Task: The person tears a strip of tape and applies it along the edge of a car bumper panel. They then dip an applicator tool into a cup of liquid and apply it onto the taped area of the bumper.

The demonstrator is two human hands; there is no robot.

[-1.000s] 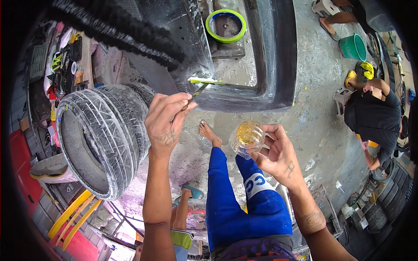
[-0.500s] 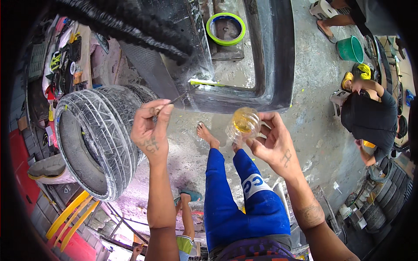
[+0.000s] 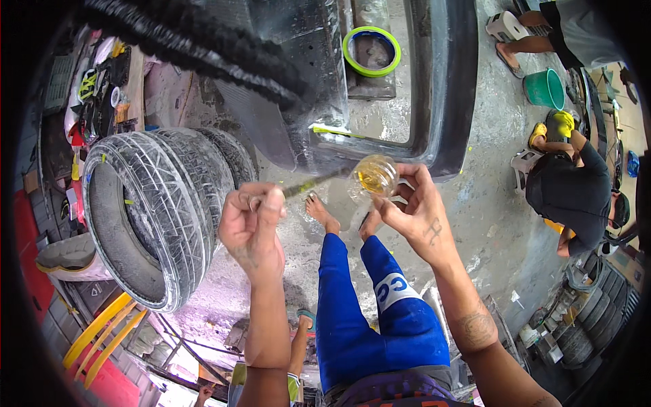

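My left hand (image 3: pixel 254 227) is closed, pinching one end of a thin dark stick (image 3: pixel 319 182) between thumb and fingertips. The stick slants up to the right, its far end at the rim of a clear ribbed plastic cup (image 3: pixel 375 178); I cannot tell whether that end is inside. A little yellow-amber liquid sits in the cup, which is tilted. My right hand (image 3: pixel 418 214) grips the cup from its right side. Beyond both hands lies a large dark panel (image 3: pixel 444 102) with a rectangular opening, and a yellow-green strip with white material (image 3: pixel 332 130) rests on its near edge.
Several dusty tires (image 3: pixel 152 217) stand at my left. A lime-green ring (image 3: pixel 371 52) lies within the panel's opening. A black fuzzy bar (image 3: pixel 210 54) crosses the upper left. On the right are a green bucket (image 3: pixel 544 89) and a person in black (image 3: pixel 573 183) bending forward.
My left hand has moved right, bringing the stick from near the panel's edge over to the cup. My right hand has shifted slightly left and up with the cup.
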